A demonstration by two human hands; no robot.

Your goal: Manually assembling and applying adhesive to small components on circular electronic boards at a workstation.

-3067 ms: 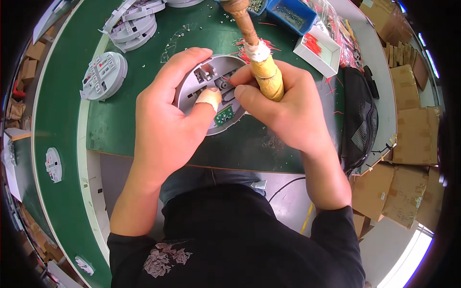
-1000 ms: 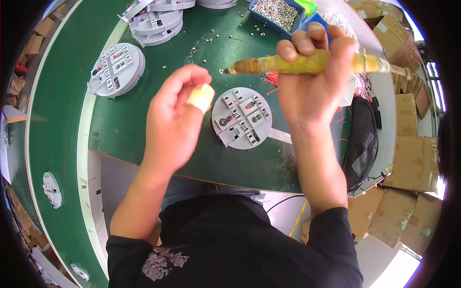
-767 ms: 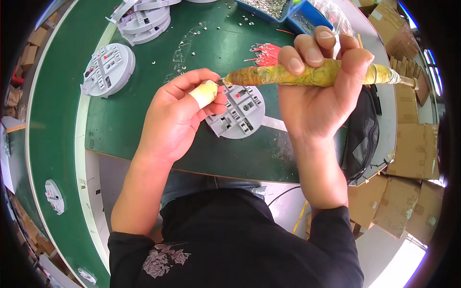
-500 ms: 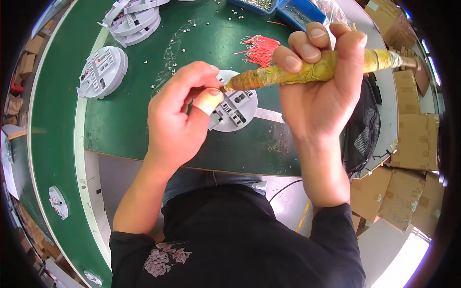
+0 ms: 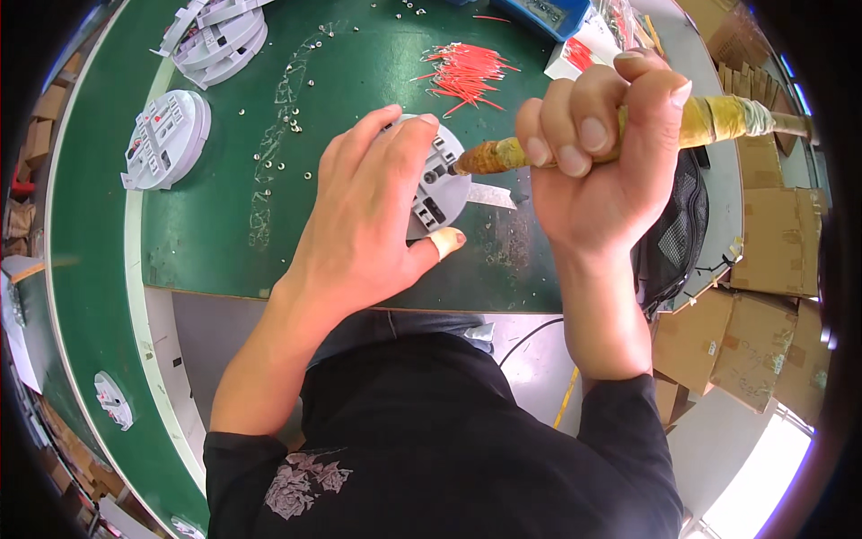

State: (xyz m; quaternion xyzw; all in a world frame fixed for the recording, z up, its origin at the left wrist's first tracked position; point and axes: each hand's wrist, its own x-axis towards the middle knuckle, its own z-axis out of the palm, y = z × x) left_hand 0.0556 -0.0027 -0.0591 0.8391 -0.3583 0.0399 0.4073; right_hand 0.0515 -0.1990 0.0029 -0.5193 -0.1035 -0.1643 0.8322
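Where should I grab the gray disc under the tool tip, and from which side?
Gray disc: probably by its round outer edge, from the left, since its face is bumpy and the yellow tool points at it from the right.

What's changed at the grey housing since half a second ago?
The left hand has moved from the tip of the wrapped tool onto the grey housing, taking hold of it. The tip has moved right to the housing's face. The right hand still grips the tool; red wires still lie heaped.
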